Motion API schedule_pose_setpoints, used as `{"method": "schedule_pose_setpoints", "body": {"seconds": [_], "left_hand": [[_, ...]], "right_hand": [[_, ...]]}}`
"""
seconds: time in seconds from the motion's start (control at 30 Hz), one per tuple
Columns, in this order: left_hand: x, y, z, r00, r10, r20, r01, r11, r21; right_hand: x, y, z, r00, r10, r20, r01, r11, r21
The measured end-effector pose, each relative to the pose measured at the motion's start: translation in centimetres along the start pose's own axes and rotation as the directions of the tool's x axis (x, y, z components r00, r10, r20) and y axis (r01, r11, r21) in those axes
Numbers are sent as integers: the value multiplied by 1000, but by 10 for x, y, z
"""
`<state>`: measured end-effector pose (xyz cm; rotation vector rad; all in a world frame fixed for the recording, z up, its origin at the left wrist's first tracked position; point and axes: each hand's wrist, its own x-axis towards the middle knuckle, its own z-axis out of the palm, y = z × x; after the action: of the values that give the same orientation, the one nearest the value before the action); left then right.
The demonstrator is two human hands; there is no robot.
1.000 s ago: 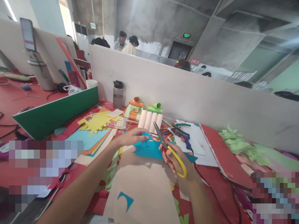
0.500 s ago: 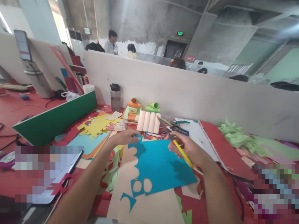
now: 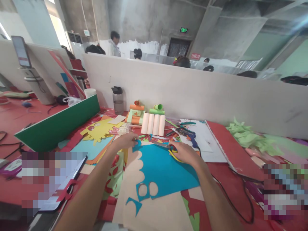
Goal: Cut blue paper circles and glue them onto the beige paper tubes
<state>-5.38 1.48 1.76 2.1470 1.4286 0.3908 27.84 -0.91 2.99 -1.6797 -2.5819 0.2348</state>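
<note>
My right hand (image 3: 184, 151) grips scissors (image 3: 163, 145) with yellow handles, their metal blades pointing left over the top edge of a blue paper sheet (image 3: 168, 170). At that sheet's upper left corner, my left hand (image 3: 126, 141) has its fingers closed on a small blue paper piece (image 3: 136, 146); whether it is joined to the sheet is hard to see. Scalloped cuts run down the sheet's left side, and two round holes are near its bottom. Under it lies cream paper (image 3: 154, 215), with a pointed blue scrap (image 3: 136, 205) on top.
Cream paper rolls (image 3: 153, 124) stand behind the sheet, near orange and green rolled-paper figures (image 3: 136, 114). A bottle (image 3: 117, 100) is by the white partition (image 3: 204, 93). Yellow cut paper (image 3: 98, 128) lies left; a blue-handled glue gun (image 3: 186, 132) and green scraps (image 3: 250, 138) lie right.
My right hand has swung the scissors down and left, from pointing up to lying across the sheet's top edge. My left hand has shifted slightly left with the blue piece.
</note>
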Motion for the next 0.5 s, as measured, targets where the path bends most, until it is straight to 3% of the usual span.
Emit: {"method": "schedule_pose_setpoints", "body": {"seconds": [0.1,0.2,0.37,0.43,0.5], "left_hand": [[-3,-2,-5,999,-32,-12,32,999,27],[-7,-7,-16,988,-114,-106,122,990,72],[-14,-16,-31,886,-329,-327,388,911,135],[-15,-18,-30,882,-347,-319,410,899,156],[-14,-19,-25,909,-321,-266,374,910,179]], "right_hand": [[-2,5,0,1000,-16,9,16,1000,0],[-4,8,-1,997,-55,45,55,998,-1],[-5,15,1,991,-102,89,102,995,7],[-6,18,1,992,-92,89,92,996,8],[-6,19,0,992,-73,99,73,997,9]]}}
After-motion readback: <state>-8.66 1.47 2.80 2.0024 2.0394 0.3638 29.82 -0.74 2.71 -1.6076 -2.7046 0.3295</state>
